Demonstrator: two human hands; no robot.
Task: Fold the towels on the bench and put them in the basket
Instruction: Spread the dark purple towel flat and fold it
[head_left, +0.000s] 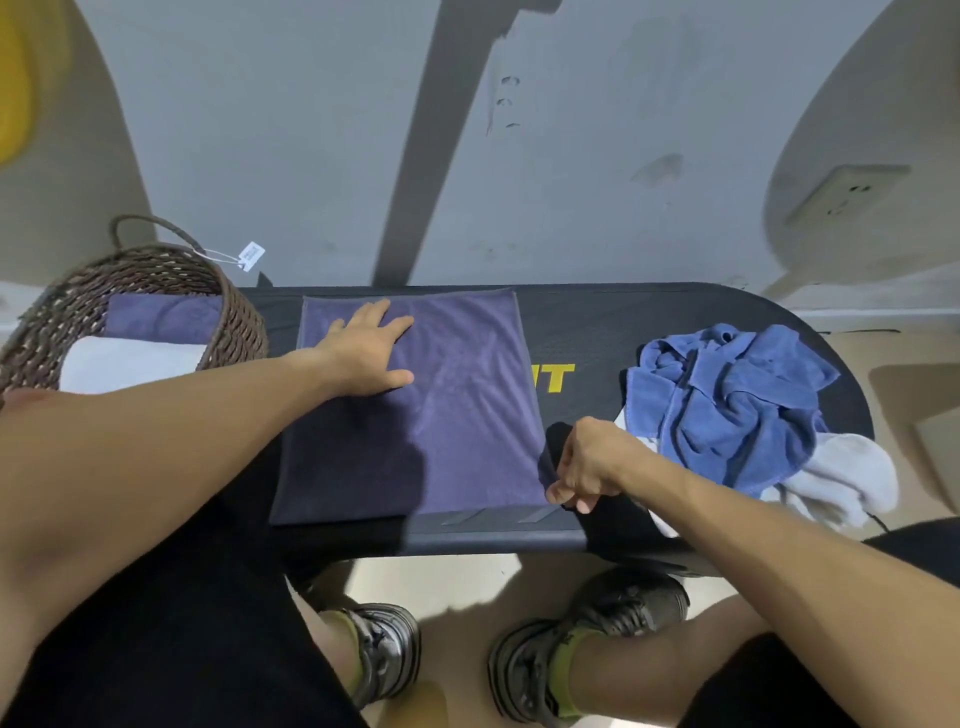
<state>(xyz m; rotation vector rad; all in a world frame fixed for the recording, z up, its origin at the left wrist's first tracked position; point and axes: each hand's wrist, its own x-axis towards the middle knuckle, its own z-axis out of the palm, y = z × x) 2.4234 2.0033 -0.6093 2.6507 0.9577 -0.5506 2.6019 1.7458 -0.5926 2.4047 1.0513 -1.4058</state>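
Observation:
A dark purple towel (457, 415) lies spread flat on the black bench (597, 322). My left hand (363, 353) rests flat on its far left part with the fingers straight. My right hand (587, 467) pinches the towel's near right corner at the bench's front edge. To the right a crumpled blue towel (727, 395) lies in a heap on top of a white towel (841, 483). A brown wicker basket (234, 317) stands at the bench's left end. It holds a folded purple towel (161, 317) and a folded white towel (130, 364).
The bench stands against a grey wall (311, 156). A paper tag (251, 255) hangs from the basket's handle. A wall socket (841, 197) sits at the upper right. My knees and shoes (384, 654) are below the bench's front edge on a pale floor.

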